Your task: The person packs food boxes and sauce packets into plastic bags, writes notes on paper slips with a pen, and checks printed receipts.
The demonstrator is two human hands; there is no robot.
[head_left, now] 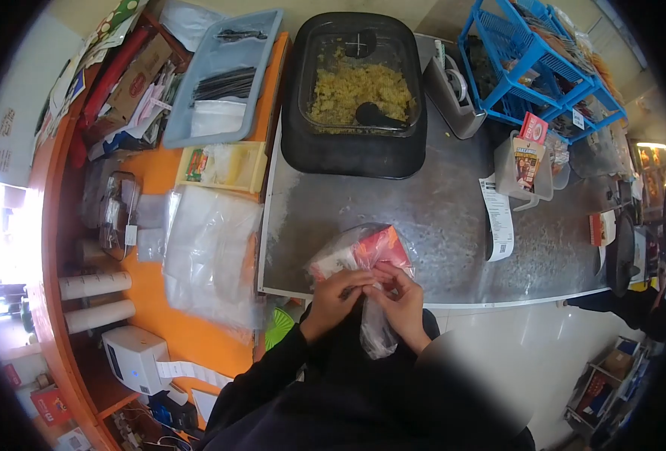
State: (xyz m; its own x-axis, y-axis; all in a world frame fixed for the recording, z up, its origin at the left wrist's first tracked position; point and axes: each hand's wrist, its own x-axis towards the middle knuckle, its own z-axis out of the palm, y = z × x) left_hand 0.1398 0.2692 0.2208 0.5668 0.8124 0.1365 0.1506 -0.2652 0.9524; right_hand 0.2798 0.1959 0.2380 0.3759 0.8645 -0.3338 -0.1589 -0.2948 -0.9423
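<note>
A clear plastic bag [379,331] with a red and white box [378,246] inside lies at the front edge of the metal table. My left hand [338,301] and my right hand [398,302] meet at the bag's gathered neck, fingertips pinched together on the plastic. Below my hands the loose end of the bag hangs down past the table edge. What exactly lies between the fingertips is too small to make out.
A black electric pan [355,154] of yellow food stands at the back of the metal table [438,218]. On the left are clear bags [205,248], a blue tray [179,128] and a receipt printer [133,359]. A receipt [497,222], plastic tub [509,177] and blue rack [551,64] stand right.
</note>
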